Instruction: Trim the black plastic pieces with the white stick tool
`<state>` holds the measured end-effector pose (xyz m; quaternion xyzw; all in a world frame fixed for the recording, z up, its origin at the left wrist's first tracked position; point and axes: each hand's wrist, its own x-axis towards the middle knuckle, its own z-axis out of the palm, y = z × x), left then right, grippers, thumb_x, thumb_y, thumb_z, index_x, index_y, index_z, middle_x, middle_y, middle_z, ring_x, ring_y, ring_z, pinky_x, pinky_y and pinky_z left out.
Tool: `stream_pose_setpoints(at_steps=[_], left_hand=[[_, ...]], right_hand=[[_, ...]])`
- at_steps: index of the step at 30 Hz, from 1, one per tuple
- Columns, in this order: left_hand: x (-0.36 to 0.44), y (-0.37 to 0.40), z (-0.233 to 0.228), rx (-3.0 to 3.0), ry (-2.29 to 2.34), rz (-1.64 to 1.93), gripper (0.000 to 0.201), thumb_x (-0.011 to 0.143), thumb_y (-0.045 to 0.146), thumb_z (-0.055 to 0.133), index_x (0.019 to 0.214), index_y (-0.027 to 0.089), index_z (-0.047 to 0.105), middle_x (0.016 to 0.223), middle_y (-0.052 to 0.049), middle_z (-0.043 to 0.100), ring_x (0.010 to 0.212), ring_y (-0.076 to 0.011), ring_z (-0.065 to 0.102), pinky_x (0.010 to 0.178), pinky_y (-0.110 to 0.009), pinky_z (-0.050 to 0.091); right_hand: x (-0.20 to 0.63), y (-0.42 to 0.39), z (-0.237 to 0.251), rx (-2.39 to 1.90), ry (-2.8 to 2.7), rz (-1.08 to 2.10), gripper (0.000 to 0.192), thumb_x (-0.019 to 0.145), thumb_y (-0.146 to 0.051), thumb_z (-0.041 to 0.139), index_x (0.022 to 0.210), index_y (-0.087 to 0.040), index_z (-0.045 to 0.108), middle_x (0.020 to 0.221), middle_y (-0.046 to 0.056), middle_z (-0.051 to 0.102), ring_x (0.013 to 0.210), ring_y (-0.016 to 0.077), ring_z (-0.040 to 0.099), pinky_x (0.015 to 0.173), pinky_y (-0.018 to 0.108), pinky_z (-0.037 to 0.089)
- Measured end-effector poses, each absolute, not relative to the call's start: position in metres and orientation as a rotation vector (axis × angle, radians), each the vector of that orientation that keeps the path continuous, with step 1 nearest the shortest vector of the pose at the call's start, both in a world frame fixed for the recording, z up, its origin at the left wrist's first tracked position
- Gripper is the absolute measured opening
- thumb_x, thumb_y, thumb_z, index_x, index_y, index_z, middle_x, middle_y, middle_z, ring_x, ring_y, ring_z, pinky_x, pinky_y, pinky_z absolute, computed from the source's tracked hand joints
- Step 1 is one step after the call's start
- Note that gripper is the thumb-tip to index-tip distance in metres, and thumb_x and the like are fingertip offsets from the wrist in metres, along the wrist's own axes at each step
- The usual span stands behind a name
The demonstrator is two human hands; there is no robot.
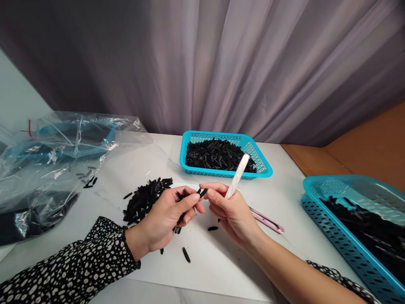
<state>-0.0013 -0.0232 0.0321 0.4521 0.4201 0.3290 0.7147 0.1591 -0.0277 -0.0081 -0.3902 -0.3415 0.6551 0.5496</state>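
my left hand [171, 213] curled closed round black strips [181, 218], my right hand [232, 213] pinched at one's tip, gripping a white stick [237, 177], blue basket [265, 172] beyond

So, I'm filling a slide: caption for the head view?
Left hand holds black pieces, right hand a white stick, with a blue basket beyond.
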Motion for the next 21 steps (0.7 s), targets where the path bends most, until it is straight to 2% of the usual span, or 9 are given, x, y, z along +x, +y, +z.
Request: stream_pose_setpoints(at_steps=[2,5,6,8,10,12,14,18,21], left_hand=[[-0.002,-0.024,0.032,1.022,0.943,0.728,0.031,0.084,0.042,0.067,0.073,0.013,0.061,0.05,0.006,0.045,0.045,-0.0042,0.027,0.043,-0.021,0.016],[-0.001,-0.026,0.033,1.041,0.986,0.765,0.032,0.082,0.043,0.069,0.073,0.013,0.062,0.046,0.008,0.041,0.044,-0.0044,0.026,0.043,-0.021,0.017],[-0.001,-0.027,0.034,1.043,1.001,0.786,0.032,0.08,0.043,0.07,0.072,0.013,0.062,0.045,0.009,0.04,0.044,-0.0045,0.026,0.043,-0.021,0.017],[0.0,-0.028,0.034,1.036,1.021,0.829,0.032,0.077,0.043,0.073,0.072,0.014,0.06,0.045,0.009,0.042,0.044,-0.0047,0.027,0.043,-0.022,0.018],[0.002,-0.028,0.034,1.027,1.033,0.866,0.032,0.075,0.043,0.074,0.072,0.014,0.06,0.049,0.006,0.05,0.044,-0.0047,0.031,0.044,-0.022,0.02],[0.002,-0.027,0.033,1.016,1.046,0.908,0.032,0.073,0.042,0.075,0.072,0.014,0.059,0.059,0.002,0.061,0.046,-0.0045,0.034,0.045,-0.022,0.022],[0.002,-0.027,0.032,1.011,1.056,0.943,0.03,0.073,0.04,0.075,0.072,0.014,0.059,0.064,0.0,0.064,0.047,-0.0044,0.036,0.045,-0.022,0.023],[0.0,-0.028,0.029,1.039,1.042,0.982,0.026,0.074,0.037,0.073,0.07,0.015,0.059,0.05,0.006,0.051,0.046,-0.0053,0.034,0.045,-0.021,0.022],[0.0,-0.029,0.03,1.064,1.051,0.993,0.025,0.074,0.036,0.072,0.069,0.015,0.059,0.048,0.007,0.046,0.046,-0.0056,0.034,0.045,-0.021,0.023]], right_hand=[[0.164,-0.027,-0.008,-1.001,-0.905,1.298,0.037,0.083,-0.053,0.068,0.091,-0.017,0.077,0.06,-0.001,0.051,0.046,0.0071,0.032,0.043,0.024,0.025],[0.176,-0.027,-0.001,-0.998,-1.125,0.829,0.053,0.098,-0.054,0.04,0.085,-0.02,0.078,0.076,0.007,0.061,0.068,0.0161,0.055,0.058,0.029,0.044],[0.18,-0.029,0.003,-0.975,-1.207,0.72,0.058,0.1,-0.055,0.034,0.083,-0.021,0.079,0.08,0.008,0.063,0.072,0.0176,0.057,0.06,0.031,0.046],[0.185,-0.034,0.011,-0.925,-1.369,0.584,0.065,0.102,-0.055,0.025,0.087,-0.021,0.078,0.077,0.007,0.064,0.067,0.0175,0.059,0.058,0.032,0.047],[0.186,-0.041,0.016,-0.908,-1.526,0.45,0.053,0.103,-0.049,0.031,0.101,-0.021,0.076,0.074,0.006,0.067,0.065,0.0173,0.063,0.059,0.032,0.051],[0.183,-0.047,0.016,-0.906,-1.669,0.255,0.026,0.1,-0.032,0.05,0.111,-0.022,0.071,0.086,0.006,0.074,0.077,0.0188,0.07,0.068,0.032,0.056],[0.179,-0.05,0.011,-0.851,-1.76,0.093,0.019,0.093,-0.015,0.059,0.108,-0.02,0.069,0.101,0.008,0.075,0.085,0.019,0.072,0.071,0.03,0.058],[0.171,-0.047,-0.001,-0.711,-1.802,-0.058,0.011,0.091,-0.007,0.058,0.09,-0.016,0.065,0.099,0.013,0.074,0.075,0.0177,0.071,0.057,0.026,0.056],[0.17,-0.043,-0.001,-0.697,-1.882,-0.093,0.013,0.088,-0.004,0.06,0.09,-0.017,0.062,0.095,0.014,0.074,0.079,0.0205,0.07,0.062,0.031,0.056]])
